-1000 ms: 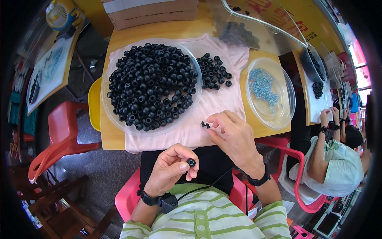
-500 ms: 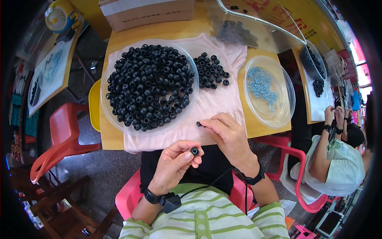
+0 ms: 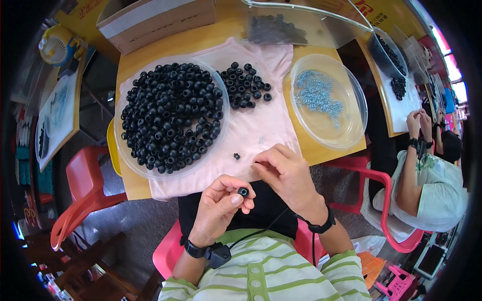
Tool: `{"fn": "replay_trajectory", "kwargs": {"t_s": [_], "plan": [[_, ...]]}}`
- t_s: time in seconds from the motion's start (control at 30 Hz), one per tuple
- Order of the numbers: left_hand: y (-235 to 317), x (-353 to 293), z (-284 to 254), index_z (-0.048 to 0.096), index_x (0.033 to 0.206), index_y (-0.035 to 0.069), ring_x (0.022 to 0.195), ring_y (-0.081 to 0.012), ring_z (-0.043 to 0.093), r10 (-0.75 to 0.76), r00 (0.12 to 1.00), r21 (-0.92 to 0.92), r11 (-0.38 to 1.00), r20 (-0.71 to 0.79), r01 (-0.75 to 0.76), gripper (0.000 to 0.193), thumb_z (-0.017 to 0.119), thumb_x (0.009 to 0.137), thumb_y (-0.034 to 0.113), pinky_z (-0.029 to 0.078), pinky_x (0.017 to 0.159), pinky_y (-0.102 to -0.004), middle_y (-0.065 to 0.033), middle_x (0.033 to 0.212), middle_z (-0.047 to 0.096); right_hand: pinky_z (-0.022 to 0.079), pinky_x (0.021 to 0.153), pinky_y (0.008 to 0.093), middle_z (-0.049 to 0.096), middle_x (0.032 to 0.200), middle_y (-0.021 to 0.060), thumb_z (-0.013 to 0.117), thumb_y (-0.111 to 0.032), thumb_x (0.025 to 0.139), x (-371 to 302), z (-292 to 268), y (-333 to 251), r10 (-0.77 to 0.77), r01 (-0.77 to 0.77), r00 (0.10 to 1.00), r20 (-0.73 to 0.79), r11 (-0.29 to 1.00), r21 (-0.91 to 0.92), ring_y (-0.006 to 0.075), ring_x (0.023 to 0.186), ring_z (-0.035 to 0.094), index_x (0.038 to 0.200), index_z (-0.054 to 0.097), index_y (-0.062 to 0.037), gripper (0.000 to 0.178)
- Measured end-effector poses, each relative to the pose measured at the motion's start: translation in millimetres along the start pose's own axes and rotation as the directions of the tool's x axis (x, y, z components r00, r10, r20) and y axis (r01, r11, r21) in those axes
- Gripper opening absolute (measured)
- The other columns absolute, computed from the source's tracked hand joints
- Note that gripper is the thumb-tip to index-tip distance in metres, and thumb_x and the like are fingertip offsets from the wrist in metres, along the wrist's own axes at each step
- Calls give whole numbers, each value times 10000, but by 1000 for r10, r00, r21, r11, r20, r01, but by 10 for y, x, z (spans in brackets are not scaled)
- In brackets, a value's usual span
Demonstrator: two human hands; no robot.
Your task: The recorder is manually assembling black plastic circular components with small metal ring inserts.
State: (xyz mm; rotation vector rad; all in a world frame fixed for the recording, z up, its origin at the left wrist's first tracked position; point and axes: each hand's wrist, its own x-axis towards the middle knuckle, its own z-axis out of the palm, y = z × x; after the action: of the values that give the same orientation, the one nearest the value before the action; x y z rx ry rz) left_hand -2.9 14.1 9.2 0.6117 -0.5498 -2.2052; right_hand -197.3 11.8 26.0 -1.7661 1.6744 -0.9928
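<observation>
My left hand (image 3: pixel 218 210) pinches a small black ring-shaped part (image 3: pixel 243 191) between thumb and fingers, just below the table's front edge. My right hand (image 3: pixel 286 173) hovers beside it with fingertips pinched together; whether something tiny is in them I cannot tell. One small black piece (image 3: pixel 236 156) lies loose on the pink cloth (image 3: pixel 251 125) just above my hands. A large clear bowl (image 3: pixel 131 161) full of black ring parts sits to the left. A loose pile of black rings (image 3: pixel 244 86) lies on the cloth.
A clear dish (image 3: pixel 351 125) with small light-blue springs stands at the right. A cardboard box (image 3: pixel 155 20) and a plastic bag of dark parts (image 3: pixel 276 30) sit at the back. Another person (image 3: pixel 427 175) works at the neighbouring table on the right. Red chairs (image 3: pixel 80 185) stand around.
My right hand has drawn back from the cloth toward my left hand. A small black piece now lies alone on the cloth. My left hand has kept the black ring.
</observation>
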Motion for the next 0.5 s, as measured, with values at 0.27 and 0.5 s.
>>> {"fn": "replay_trajectory", "kwargs": {"t_s": [0.27, 0.5], "plan": [[8, 83, 33, 567, 1102, -15, 805, -153, 649, 8, 1000, -59, 998, -24, -9, 165, 581, 952, 52, 542, 726, -259, -158, 1010, 650, 505, 651, 337, 597, 843, 88, 737, -8, 748, -59, -10, -6, -200, 201, 980, 20, 968, -153, 254, 792, 615, 929, 643, -45, 207], [6, 137, 179, 554, 1060, 30, 708, -122, 576, -6, 994, 38, 999, -109, 11, 248, 685, 905, 173, 483, 624, -216, -133, 916, 606, 503, 604, 275, 613, 828, 71, 693, -44, 813, -15, -63, 92, -252, 246, 964, -81, 967, -72, 204, 706, 601, 956, 664, -34, 147]]}}
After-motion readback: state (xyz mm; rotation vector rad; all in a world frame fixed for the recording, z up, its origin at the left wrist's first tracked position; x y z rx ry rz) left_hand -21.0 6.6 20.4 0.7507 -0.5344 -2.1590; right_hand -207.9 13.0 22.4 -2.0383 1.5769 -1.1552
